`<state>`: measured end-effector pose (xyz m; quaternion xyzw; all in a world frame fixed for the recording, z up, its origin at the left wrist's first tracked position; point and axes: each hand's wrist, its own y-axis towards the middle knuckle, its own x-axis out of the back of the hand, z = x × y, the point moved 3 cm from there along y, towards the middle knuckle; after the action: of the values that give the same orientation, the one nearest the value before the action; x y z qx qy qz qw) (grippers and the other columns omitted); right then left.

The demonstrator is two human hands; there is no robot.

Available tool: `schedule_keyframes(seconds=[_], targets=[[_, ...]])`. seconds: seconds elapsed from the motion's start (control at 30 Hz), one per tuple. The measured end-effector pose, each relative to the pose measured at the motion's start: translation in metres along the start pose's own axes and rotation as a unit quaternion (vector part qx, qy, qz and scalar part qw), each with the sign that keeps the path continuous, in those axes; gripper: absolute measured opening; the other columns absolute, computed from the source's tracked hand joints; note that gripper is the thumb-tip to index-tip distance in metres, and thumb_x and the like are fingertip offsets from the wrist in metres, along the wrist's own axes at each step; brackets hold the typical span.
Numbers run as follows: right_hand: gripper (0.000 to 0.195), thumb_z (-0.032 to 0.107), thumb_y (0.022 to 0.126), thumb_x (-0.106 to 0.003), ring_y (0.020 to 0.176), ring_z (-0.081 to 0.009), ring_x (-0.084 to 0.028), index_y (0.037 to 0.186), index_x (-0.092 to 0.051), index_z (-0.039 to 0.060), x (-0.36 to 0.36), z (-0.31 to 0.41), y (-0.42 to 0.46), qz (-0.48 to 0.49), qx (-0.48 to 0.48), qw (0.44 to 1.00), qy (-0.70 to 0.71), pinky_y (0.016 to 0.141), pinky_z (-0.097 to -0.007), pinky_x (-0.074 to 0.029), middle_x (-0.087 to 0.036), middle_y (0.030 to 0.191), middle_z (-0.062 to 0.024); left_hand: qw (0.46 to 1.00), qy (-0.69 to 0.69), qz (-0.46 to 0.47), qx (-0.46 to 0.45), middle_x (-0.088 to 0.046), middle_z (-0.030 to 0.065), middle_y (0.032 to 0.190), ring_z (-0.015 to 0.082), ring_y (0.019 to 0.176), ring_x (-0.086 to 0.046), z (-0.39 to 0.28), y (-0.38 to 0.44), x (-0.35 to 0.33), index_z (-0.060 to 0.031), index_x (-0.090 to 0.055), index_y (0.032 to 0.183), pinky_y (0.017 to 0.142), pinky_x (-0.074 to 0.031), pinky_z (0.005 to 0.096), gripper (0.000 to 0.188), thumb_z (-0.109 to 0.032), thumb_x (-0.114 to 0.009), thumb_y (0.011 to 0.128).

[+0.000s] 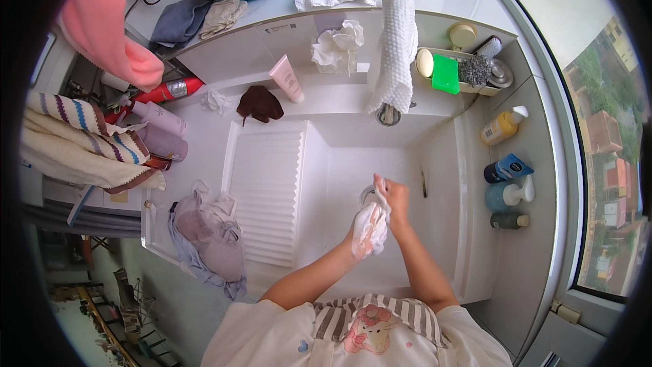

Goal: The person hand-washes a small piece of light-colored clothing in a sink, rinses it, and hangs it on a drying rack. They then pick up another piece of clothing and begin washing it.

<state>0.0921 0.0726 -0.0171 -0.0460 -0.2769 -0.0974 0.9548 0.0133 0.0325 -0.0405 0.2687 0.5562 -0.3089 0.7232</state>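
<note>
Over the basin of a white laundry sink, both my hands are on a white cloth with what looks like suds on it. My right hand is closed around its upper end. Below it, the cloth wraps over my left hand, whose fingers are mostly hidden. Behind my hands a round drain partly shows. A ribbed washboard lies to the left of the basin. Damp grey and bluish laundry is heaped on the sink's left ledge.
A tap wrapped in a white textured towel overhangs the basin. A green soap block and steel scourer sit in a back-right caddy. Bottles, including a yellow pump bottle, line the right ledge. A pink tube and brown cloth are behind.
</note>
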Motion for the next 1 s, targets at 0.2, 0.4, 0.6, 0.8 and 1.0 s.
schedule_keyframes(seconds=[0.2, 0.4, 0.6, 0.8, 1.0], targets=[[0.035, 0.028, 0.076, -0.063, 0.042, -0.0284, -0.048, 0.051, -0.053, 0.0045, 0.008, 0.047, -0.028, -0.029, 0.172, 0.984, 0.042, 0.044, -0.0349, -0.04, -0.05, 0.048, -0.0145, 0.992, 0.023, -0.108, -0.067, -0.057, 0.0085, 0.097, 0.0189, 0.091, -0.056, -0.021, -0.009, 0.045, -0.0091, -0.049, 0.107, 0.073, -0.049, 0.0328, 0.041, -0.043, -0.035, 0.089], [0.032, 0.028, 0.076, -0.062, 0.041, -0.0224, -0.041, 0.057, -0.057, 0.0023, 0.011, 0.003, 0.001, -0.034, 0.061, 0.998, -0.003, 0.045, -0.0332, -0.037, -0.046, 0.048, -0.0164, 0.832, 0.348, -0.401, -0.16, -0.056, 0.0146, 0.097, 0.0277, 0.094, -0.056, -0.015, -0.001, 0.021, -0.0089, -0.05, 0.104, 0.069, -0.05, 0.0421, 0.044, -0.045, -0.029, 0.089], [0.04, 0.034, 0.081, -0.057, 0.049, -0.0363, -0.05, 0.053, -0.056, 0.005, -0.003, -0.009, 0.021, -0.011, 0.004, 0.999, -0.037, 0.049, -0.0416, -0.041, -0.05, 0.053, -0.02, 0.993, 0.096, -0.062, 0.001, -0.054, 0.0112, 0.094, 0.0208, 0.087, -0.057, -0.011, -0.004, 0.021, -0.0092, -0.046, 0.103, 0.073, -0.049, 0.0356, 0.034, -0.038, -0.034, 0.091], [0.041, 0.034, 0.082, -0.058, 0.042, -0.0221, -0.039, 0.057, -0.054, 0.001, -0.018, -0.015, -0.024, -0.124, 0.232, 0.965, 0.022, 0.042, -0.0351, -0.033, -0.046, 0.049, -0.0163, 0.925, 0.22, -0.264, -0.159, -0.056, 0.0075, 0.086, 0.0204, 0.076, -0.058, -0.026, -0.013, 0.042, -0.0077, -0.049, 0.094, 0.066, -0.05, 0.0373, 0.027, -0.031, -0.037, 0.09], [0.042, 0.036, 0.083, -0.055, 0.043, -0.0174, -0.045, 0.055, -0.057, 0.0042, -0.003, -0.03, 0.019, 0.002, -0.056, 0.995, 0.081, 0.043, -0.0328, -0.034, -0.044, 0.045, -0.0112, 0.984, 0.01, 0.15, 0.1, -0.053, 0.0065, 0.098, 0.0138, 0.085, -0.055, 0.015, 0.0, -0.007, -0.0125, -0.05, 0.104, 0.075, -0.047, 0.0279, 0.027, -0.033, -0.036, 0.091]])
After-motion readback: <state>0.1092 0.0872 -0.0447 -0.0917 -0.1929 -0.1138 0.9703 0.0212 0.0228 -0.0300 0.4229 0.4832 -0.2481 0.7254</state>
